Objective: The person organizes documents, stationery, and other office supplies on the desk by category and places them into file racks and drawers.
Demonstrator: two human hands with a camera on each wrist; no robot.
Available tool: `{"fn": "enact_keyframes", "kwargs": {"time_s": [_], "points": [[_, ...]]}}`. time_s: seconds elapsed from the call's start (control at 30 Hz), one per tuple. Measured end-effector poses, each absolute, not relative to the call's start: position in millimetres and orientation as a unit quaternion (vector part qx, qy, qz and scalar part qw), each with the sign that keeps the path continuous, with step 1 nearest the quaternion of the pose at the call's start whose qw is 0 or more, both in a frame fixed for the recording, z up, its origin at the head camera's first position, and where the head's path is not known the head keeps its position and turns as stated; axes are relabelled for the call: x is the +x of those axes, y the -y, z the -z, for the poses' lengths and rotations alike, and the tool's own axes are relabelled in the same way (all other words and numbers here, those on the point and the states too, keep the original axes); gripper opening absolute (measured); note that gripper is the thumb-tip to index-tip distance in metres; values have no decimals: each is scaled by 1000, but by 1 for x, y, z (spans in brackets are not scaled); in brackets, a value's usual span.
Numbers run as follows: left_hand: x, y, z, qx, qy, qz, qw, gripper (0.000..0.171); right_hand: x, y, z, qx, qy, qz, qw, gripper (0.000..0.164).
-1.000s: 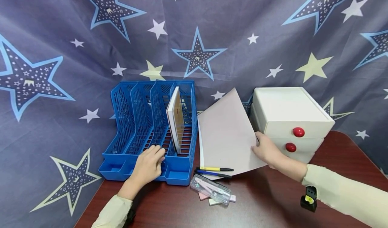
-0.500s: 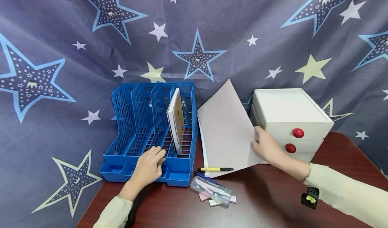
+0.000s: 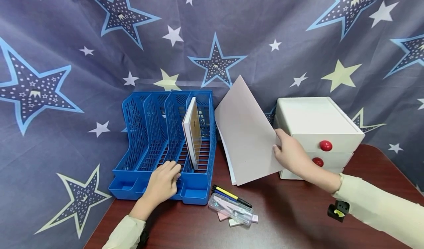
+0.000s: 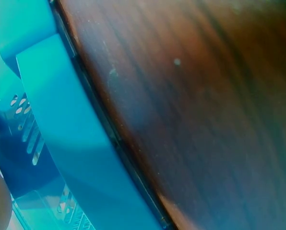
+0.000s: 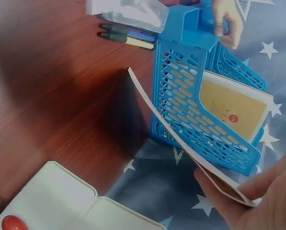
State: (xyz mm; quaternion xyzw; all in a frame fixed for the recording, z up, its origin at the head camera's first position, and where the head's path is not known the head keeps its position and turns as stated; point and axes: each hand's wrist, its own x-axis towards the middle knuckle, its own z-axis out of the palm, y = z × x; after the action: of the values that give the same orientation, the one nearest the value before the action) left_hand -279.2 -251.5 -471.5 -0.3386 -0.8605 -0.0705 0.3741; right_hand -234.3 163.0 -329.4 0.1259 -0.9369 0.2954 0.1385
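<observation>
My right hand pinches a large, thin, pale booklet by its right edge. The booklet hangs tilted above the table, its lower corner off the tabletop; its thin edge shows in the right wrist view. At the left, my left hand grips the front rim of a blue file rack, fingers curled over it. The rack has several upright slots. A brown-covered book leans in its rightmost slot. In the left wrist view the rack's front wall fills the left side, and little of the hand shows.
A white drawer box with red knobs stands at the right. Before the rack, a yellow-and-black pen and a blue pen lie beside a clear plastic case, with small pastel blocks under it. A starry cloth hangs behind.
The booklet has been lifted and tipped up toward the left, its lower edge leaving the table. The yellow pen has slid off it onto the table by the blue one. My left hand stays put.
</observation>
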Motion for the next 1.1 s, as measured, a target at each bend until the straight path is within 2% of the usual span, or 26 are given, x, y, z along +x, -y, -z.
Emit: {"fn": "enact_keyframes", "kwargs": {"time_s": [0.27, 0.5, 0.73, 1.1], "points": [[-280, 251, 471, -336, 860, 68, 377, 19, -230, -164, 332, 134, 936, -285, 159, 35], [-279, 252, 471, -332, 865, 64, 371, 19, -227, -172, 327, 137, 944, -270, 135, 31], [-279, 252, 471, -329, 865, 63, 373, 19, -222, -176, 322, 159, 949, -252, 105, 38], [-279, 253, 471, -327, 867, 61, 372, 17, -225, -183, 327, 164, 943, -272, 101, 40]]}}
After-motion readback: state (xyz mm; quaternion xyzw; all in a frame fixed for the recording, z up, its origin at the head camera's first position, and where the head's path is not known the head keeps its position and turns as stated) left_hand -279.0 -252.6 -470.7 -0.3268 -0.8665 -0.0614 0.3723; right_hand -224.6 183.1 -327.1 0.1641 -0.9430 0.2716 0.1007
